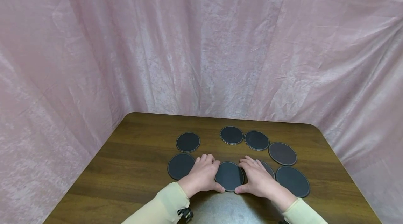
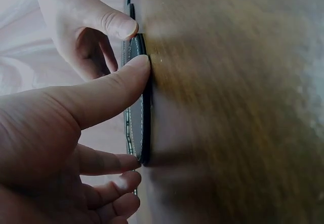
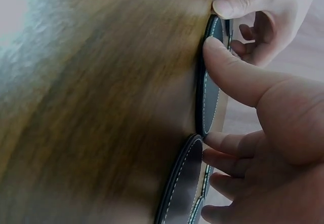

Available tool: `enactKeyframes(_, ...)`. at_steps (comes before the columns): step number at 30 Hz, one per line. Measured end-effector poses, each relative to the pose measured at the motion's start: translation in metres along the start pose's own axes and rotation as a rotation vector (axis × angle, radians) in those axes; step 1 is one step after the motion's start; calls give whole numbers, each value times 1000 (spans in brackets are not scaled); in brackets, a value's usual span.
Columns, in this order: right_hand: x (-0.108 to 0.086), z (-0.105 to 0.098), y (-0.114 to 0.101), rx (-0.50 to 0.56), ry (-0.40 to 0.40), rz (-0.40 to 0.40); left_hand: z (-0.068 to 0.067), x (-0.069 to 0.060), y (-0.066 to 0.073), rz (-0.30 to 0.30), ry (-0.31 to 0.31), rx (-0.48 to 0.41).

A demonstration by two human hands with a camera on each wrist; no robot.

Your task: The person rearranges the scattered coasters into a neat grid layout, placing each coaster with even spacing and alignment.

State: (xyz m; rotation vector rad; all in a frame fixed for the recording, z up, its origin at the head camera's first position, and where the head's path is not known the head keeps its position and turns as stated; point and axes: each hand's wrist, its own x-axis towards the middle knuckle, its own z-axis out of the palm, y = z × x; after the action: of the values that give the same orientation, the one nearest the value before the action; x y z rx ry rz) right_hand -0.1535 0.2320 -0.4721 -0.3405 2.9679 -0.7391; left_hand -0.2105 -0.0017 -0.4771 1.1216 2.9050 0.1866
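Note:
Between the two hands a round black disc with a stitched rim (image 1: 230, 176) lies flat on the brown table. My left hand (image 1: 203, 174) holds its left side, the thumb at the near edge and a fingertip at the side edge, as the left wrist view shows on the disc (image 2: 136, 122). On the right side my right hand (image 1: 259, 179) holds the same disc (image 3: 210, 102), thumb at the near edge. Another disc (image 1: 267, 169) is partly hidden behind the right hand.
Two dark discs (image 1: 188, 142) (image 1: 180, 166) lie to the left. Two more discs (image 1: 231, 135) (image 1: 256, 140) lie at the back, and two (image 1: 282, 153) (image 1: 292, 181) at the right. Pink curtains (image 1: 201, 42) hang behind the wooden table (image 1: 132, 168).

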Motion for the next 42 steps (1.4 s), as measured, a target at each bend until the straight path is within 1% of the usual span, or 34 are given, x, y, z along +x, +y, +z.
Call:
enactKeyframes(8, 7, -2, -4, -4, 11, -9, -3, 4, 2, -30, -25, -6)
enactKeyframes(12, 8, -2, -5, -6, 12, 23, -5, 5, 4, -40, -30, -24)
enactKeyframes(16, 6, -2, -5, -22, 19, 53, -6, 4, 6, -43, -20, -47)
enactKeyframes(22, 5, 0, -5, -60, 65, 31, -3, 3, 5, -39, 10, -54)
enactKeyframes(25, 5, 3, -6, -52, 64, 43, -3, 2, 4, -40, 23, -56)
enactKeyframes(29, 8, 5, -9, -33, 60, 52, -6, -1, -1, -51, 29, -68)
enactKeyframes(35, 18, 9, -19, -32, 86, 21, -13, -5, -13, -78, 36, -115)
enactKeyframes(37, 22, 11, -23, -25, 93, 19, -14, -7, -18, -86, 37, -128)
enactKeyframes(42, 30, 20, -31, -22, 104, 12, -12, -11, -29, -93, 48, -125)
